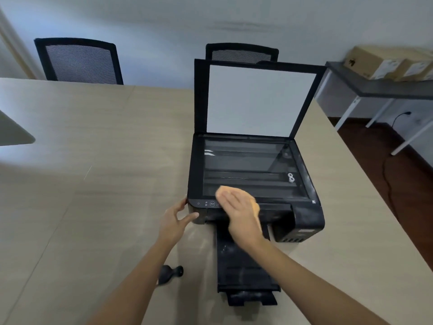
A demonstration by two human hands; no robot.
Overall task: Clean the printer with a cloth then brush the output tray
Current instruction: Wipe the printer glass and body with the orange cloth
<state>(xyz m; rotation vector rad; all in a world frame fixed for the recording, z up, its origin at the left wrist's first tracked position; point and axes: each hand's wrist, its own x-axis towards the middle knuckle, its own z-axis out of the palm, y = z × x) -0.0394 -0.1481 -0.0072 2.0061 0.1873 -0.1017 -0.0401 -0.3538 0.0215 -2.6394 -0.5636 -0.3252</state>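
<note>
Nearest, two bare forearms reach up from the lower edge over a pale wooden table (82, 160); a small black brush (169, 274) lies on the table just left of the output tray, partly hidden behind the left forearm, its knobbed end pointing right toward the tray. The output tray (243, 261) juts from the printer's front toward the viewer, its long axis running near to far, its extension flap at the near end; bare tabletop lies on both sides of it. The left hand (174, 221) steadies the printer's front left corner, fingers spread loosely and straight, tips touching the casing. The right hand (239, 212) lies flat, fingers straight and together, pressing an orange cloth (254, 202) onto the front edge of the scanner glass and the control strip; the cloth shows only at the fingertips and along the hand's right side. The black printer (309, 219) sits near the table's right edge, front facing the viewer, with wide open table to its left; its lid (257, 99) stands raised at the back, white underside facing forward. Beyond, two black mesh chairs (79, 62) stand at the far edge; at right, cardboard boxes (384, 64) rest on a grey side table (365, 87).
</note>
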